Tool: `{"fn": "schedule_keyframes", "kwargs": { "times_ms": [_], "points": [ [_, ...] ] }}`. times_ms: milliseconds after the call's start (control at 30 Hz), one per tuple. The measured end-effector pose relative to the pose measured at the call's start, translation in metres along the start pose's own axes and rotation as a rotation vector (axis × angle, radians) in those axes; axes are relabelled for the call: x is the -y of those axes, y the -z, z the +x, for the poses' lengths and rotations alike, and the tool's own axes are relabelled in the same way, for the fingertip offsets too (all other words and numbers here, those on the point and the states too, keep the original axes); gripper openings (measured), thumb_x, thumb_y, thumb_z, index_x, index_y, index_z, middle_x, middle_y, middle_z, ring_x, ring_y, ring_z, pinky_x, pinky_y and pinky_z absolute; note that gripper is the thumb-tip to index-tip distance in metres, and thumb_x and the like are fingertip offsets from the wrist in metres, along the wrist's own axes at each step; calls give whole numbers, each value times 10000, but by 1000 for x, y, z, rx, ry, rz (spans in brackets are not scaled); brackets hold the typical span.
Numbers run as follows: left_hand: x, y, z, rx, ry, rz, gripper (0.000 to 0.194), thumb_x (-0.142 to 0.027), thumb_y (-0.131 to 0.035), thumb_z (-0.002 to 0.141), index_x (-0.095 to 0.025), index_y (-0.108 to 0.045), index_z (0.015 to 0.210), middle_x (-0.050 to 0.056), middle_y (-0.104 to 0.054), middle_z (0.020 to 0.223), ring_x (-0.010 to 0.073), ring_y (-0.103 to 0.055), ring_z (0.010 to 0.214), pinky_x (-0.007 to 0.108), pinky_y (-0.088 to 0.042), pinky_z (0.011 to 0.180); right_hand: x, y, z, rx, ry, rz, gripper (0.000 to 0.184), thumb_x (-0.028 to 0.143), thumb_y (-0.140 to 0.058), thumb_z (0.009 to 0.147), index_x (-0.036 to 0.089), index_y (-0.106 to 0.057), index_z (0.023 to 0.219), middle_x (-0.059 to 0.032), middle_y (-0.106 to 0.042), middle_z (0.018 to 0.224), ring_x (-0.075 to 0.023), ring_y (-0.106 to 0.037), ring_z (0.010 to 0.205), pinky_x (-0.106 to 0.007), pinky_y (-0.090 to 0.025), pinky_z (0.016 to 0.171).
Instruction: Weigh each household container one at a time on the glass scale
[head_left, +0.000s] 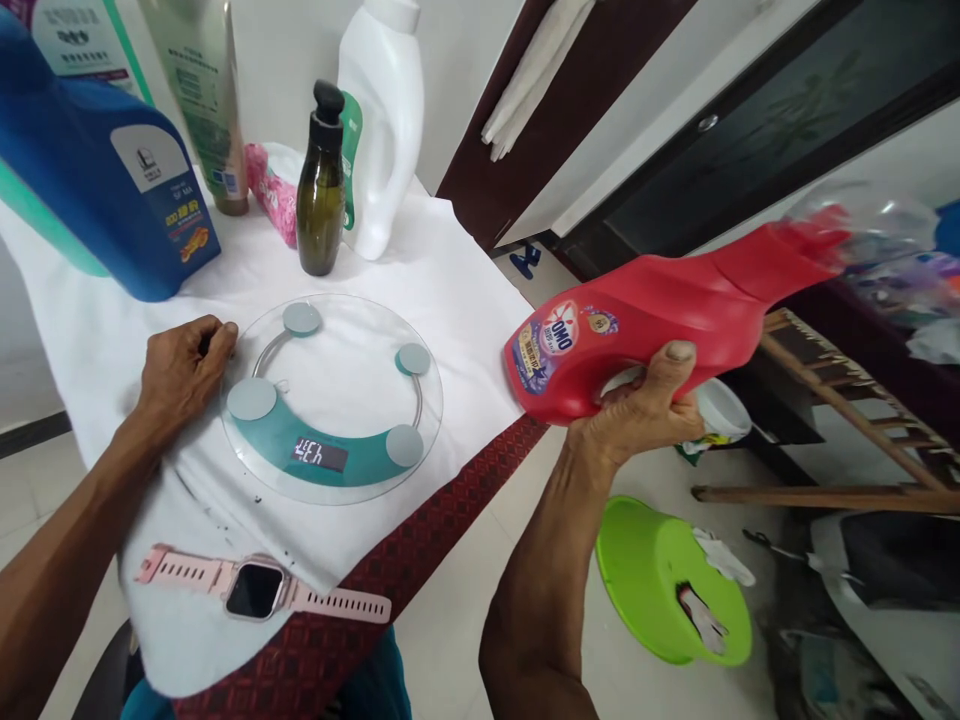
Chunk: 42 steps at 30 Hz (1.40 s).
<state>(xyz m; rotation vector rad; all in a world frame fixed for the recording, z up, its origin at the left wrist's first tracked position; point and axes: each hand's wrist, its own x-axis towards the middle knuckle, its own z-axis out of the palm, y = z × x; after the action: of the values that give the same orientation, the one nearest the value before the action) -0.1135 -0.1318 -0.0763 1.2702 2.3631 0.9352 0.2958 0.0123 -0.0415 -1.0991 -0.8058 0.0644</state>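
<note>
In my right hand (pixel 637 405) is a red OMO laundry detergent bottle (pixel 660 310), gripped by its handle. The bottle is tilted, its cap end pointing up and right, and is held off the table's right edge. My left hand (pixel 184 365) rests on the white cloth with its fingers curled in, nothing visible in them, next to the left rim of a round glass scale (pixel 337 470). The scale has a teal band, grey pads and a lit display. A pink smartwatch (pixel 255 588) lies flat in front of the scale.
Behind the scale stand a blue bottle (pixel 150 210), a dark pump bottle (pixel 320 190), a white jug (pixel 386 120), a green tube (pixel 202 100) and a pink tissue pack (pixel 274 190). A green basin (pixel 652 570) and a wooden rack (pixel 840 495) are on the right.
</note>
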Motion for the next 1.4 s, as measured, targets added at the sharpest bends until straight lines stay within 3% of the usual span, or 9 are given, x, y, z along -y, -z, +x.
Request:
{"fn": "schedule_keyframes", "kwargs": {
  "times_ms": [267, 467, 667, 833, 933, 1000, 1133, 1267, 1400],
  "points": [
    [5, -3, 2, -16, -22, 14, 336, -443, -506, 942, -206, -555, 709, 6, -544, 626, 167, -487, 635, 317, -360, 684, -39, 7, 13, -113, 14, -133, 603, 638, -678, 969, 314, -365, 568, 62, -252, 535, -124, -237, 515, -366, -230, 516],
    [6, -6, 4, -13, -32, 32, 354, -459, -492, 943, -209, -549, 699, 12, -536, 612, 169, -485, 626, 332, -355, 675, -56, -16, 24, -42, -20, -108, 649, 676, -672, 974, 330, -299, 570, 56, -276, 520, -103, -246, 474, -340, -236, 451],
    [6, -3, 3, 4, -14, 3, 328, -426, -495, 953, -200, -556, 722, 7, -544, 641, 160, -491, 642, 322, -364, 689, -58, -36, 11, -3, -63, -124, 482, 553, -606, 1027, 315, -423, 650, 69, -310, 556, -98, -258, 472, -314, -253, 458],
    [13, -4, 3, 18, -60, -33, 345, -454, -478, 955, -215, -509, 710, 10, -487, 634, 165, -452, 634, 342, -338, 674, -52, -21, 0, 56, -10, -176, 315, 534, -637, 984, 296, -487, 841, 35, -459, 689, -161, -430, 576, -387, -421, 594],
    [17, -7, 5, 18, -77, -39, 354, -472, -465, 950, -227, -488, 695, 26, -493, 626, 183, -449, 622, 366, -336, 676, -40, -4, -18, -9, 202, -233, 379, 565, -716, 898, 281, -486, 999, -78, -576, 941, -265, -585, 832, -506, -531, 827],
    [20, -7, 6, 16, -98, -53, 345, -461, -459, 947, -235, -482, 687, 41, -503, 625, 196, -453, 617, 384, -337, 677, -28, 8, -41, 1, 358, -311, 441, 564, -724, 897, 254, -514, 1130, -159, -583, 1130, -331, -602, 1032, -578, -519, 980],
    [24, -8, 6, 11, -143, -85, 338, -434, -466, 955, -245, -469, 675, 55, -514, 628, 209, -458, 614, 402, -334, 680, -11, 26, -95, 342, 463, -455, 440, 539, -655, 980, 236, -549, 1281, -196, -616, 1285, -369, -610, 1232, -613, -525, 1057],
    [27, -8, 5, -2, -151, -115, 343, -420, -486, 960, -244, -448, 667, 33, -480, 614, 198, -437, 615, 384, -322, 667, -11, 29, -123, 893, 263, -493, 321, 542, -561, 1011, 230, -598, 1080, -119, -698, 1032, -290, -664, 980, -506, -563, 924],
    [27, -7, 0, -5, -131, -125, 341, -402, -516, 968, -235, -469, 675, 13, -476, 608, 185, -442, 617, 361, -330, 652, -11, 33, -121, 1028, 140, -553, 332, 571, -536, 1010, 247, -573, 946, -53, -670, 853, -249, -622, 826, -439, -511, 848]
  ]
}}
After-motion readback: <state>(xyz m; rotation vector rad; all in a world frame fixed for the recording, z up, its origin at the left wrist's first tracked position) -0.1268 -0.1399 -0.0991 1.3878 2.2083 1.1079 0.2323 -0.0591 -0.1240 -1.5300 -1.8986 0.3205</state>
